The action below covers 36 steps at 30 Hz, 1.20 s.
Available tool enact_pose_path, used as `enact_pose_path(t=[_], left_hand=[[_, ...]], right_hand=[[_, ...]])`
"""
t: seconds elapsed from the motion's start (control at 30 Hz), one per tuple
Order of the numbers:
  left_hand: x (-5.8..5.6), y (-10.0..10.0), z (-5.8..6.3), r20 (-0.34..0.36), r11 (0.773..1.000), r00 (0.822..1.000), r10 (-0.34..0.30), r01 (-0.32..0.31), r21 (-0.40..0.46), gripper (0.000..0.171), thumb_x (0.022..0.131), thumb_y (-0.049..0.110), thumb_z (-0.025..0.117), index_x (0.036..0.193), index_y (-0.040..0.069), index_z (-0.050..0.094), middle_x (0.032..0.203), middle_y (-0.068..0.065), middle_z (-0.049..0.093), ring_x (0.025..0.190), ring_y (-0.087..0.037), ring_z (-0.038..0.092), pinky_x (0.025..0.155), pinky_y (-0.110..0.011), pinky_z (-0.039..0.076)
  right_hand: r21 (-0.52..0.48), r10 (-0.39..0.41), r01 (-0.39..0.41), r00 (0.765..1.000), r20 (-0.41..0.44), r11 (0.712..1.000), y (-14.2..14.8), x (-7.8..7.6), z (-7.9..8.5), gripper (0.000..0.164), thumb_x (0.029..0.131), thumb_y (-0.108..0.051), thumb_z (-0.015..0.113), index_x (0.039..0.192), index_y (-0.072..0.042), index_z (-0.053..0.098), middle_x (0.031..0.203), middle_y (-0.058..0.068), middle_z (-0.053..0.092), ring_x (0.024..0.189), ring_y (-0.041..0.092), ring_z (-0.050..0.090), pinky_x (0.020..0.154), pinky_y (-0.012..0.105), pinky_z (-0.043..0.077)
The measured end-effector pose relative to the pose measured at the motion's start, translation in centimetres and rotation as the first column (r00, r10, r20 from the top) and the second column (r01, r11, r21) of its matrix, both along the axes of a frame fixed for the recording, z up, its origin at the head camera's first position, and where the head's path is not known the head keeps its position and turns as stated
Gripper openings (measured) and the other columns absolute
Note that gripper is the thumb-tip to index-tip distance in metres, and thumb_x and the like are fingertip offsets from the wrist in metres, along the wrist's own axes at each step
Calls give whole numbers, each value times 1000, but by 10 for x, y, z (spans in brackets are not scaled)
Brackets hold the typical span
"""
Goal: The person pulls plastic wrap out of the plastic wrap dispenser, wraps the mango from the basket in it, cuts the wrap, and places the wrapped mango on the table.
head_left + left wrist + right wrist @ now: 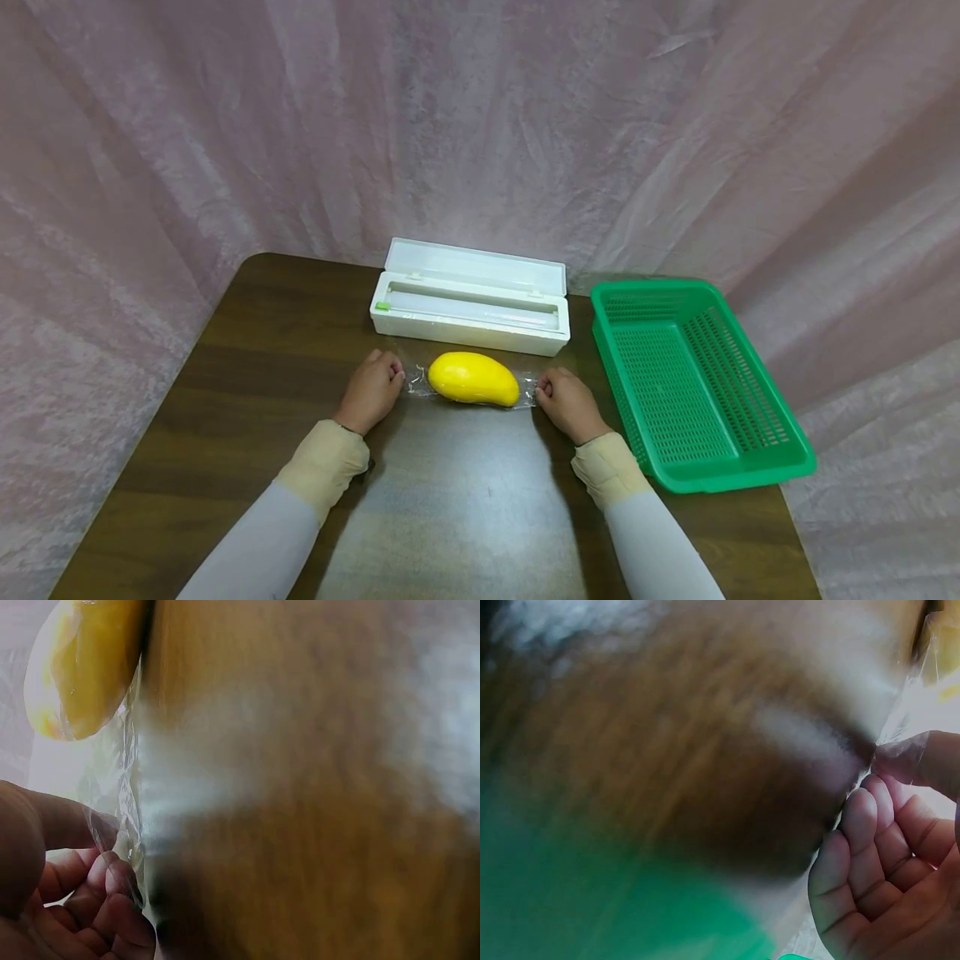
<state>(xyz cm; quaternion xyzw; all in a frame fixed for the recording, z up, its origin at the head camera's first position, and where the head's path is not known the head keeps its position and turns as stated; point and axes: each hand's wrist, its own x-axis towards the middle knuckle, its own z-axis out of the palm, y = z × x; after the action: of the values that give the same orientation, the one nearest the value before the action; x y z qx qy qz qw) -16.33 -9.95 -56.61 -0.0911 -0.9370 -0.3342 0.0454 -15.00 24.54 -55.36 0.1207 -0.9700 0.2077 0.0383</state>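
Observation:
A yellow mango [472, 379] lies wrapped in clear plastic film [528, 390], whose ends stick out to both sides. At the left end, my left hand [371, 388] pinches the film between thumb and curled fingers; the left wrist view shows the crinkled film [127, 787] running from the mango [82, 671] to the fingertips. My right hand [570, 403] pinches the opposite end, its thumb against the index finger in the right wrist view. Just behind the mango stands a white cling film box [471, 325], lid raised, a roll visible inside.
To the right, a green plastic basket [705, 392] with slotted walls stands on the brown wooden table [247, 400], close to my right forearm. A pinkish curtain [480, 125] hangs behind the table. A small bright green slider [382, 306] sits at the box's left end.

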Motion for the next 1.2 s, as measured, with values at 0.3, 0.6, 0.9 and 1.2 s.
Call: enact_pose_path(t=[0.3,0.6,0.9,1.2], left_hand=[[-3,2,0,5,998,1000,-17,17,-53,10,87,6,62,80,6,56,78,-6,48,69,-20,46,60,-34,41],[-7,3,-2,53,1000,998,18,-17,-16,8,86,7,64,85,5,56,79,-7,50,71,-22,47,64,-35,41],[-5,3,1,2,999,1000,29,-29,14,7,87,6,60,82,6,56,77,-7,51,71,-23,48,63,-37,41],[-1,1,2,-8,998,998,59,-59,29,5,89,10,57,86,6,56,77,-7,49,69,-23,47,61,-35,39]], right_hand=[[-11,-2,2,999,48,1000,0,-5,2,8,82,-12,65,78,-12,58,73,-1,50,65,15,47,60,30,42],[-50,-5,9,997,82,999,0,-4,4,10,81,-11,68,84,-9,58,73,-1,51,66,15,48,61,31,42],[-57,-2,7,997,81,998,3,-3,3,8,83,-12,66,84,-10,58,74,-1,51,66,15,48,61,30,42],[-83,-21,26,998,66,996,7,-1,4,5,90,-15,59,88,-10,59,80,0,52,70,15,49,64,32,43]])
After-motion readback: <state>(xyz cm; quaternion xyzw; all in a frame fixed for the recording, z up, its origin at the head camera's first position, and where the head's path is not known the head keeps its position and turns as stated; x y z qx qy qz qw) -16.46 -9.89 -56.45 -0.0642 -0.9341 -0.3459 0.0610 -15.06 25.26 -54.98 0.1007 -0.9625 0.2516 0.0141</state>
